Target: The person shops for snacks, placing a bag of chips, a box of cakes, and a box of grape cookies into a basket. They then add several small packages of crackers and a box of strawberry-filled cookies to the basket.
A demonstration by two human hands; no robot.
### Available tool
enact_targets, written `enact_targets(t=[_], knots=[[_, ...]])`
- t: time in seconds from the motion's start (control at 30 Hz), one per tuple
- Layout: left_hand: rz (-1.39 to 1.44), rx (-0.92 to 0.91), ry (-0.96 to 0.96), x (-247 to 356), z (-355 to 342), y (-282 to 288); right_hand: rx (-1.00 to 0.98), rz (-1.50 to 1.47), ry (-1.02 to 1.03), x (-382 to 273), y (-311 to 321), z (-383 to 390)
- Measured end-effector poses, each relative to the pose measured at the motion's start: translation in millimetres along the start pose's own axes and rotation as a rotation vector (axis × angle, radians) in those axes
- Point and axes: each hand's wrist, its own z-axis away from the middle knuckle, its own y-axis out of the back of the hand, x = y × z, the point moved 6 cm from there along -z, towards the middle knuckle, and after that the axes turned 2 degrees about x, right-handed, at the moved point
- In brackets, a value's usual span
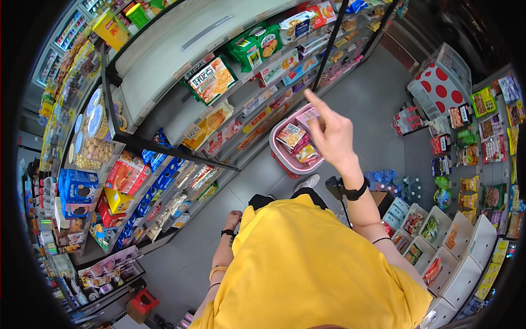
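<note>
My right hand [329,129] is raised above a pink basket [276,147], its index finger stretched toward the shelves and the other fingers bent, holding nothing. The basket stands on the floor with several snack packets [293,140] inside. My left hand [232,220] hangs low beside my yellow shirt [307,257], fingers curled; whether anything is in them is too small to tell. Ahead, a white-and-orange cracker package [211,79] and green snack bags [252,46] sit on an upper shelf.
Packed shelves [142,181] run along my left and front. At right are white bins [455,233], hanging snack packets [468,153], water bottles [400,183] and a red-dotted box [438,88]. A red object [142,304] stands at lower left. Grey floor [383,71] lies around the basket.
</note>
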Motion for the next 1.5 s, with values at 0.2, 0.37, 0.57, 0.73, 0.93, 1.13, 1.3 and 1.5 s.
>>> enact_targets(t=[0.2,0.37,0.57,0.73,0.93,1.13,1.3,1.5], knots=[[-0.014,-0.019,-0.012,15,11,-4,-0.007,-0.019,0.043,0,-5,9],[-0.005,-0.002,0.006,-13,4,0,0.013,0.042,-0.048,9,15,7],[-0.107,0.005,0.001,-22,-1,1,0.05,0.013,-0.062,11,22,9],[-0.031,0.004,-0.013,-9,4,-4,0.048,0.004,-0.068,14,21,9],[-0.034,-0.005,0.004,-22,-3,-2,-0.042,0.03,0.012,15,3,15],[-0.027,-0.006,0.017,-16,2,-5,0.03,-0.052,-0.089,8,15,15],[-0.029,-0.029,0.015,-10,5,-5,0.006,0.07,-0.147,29,5,20],[-0.031,-0.031,0.029,-11,-5,-6,-0.018,-0.06,-0.128,21,6,27]])
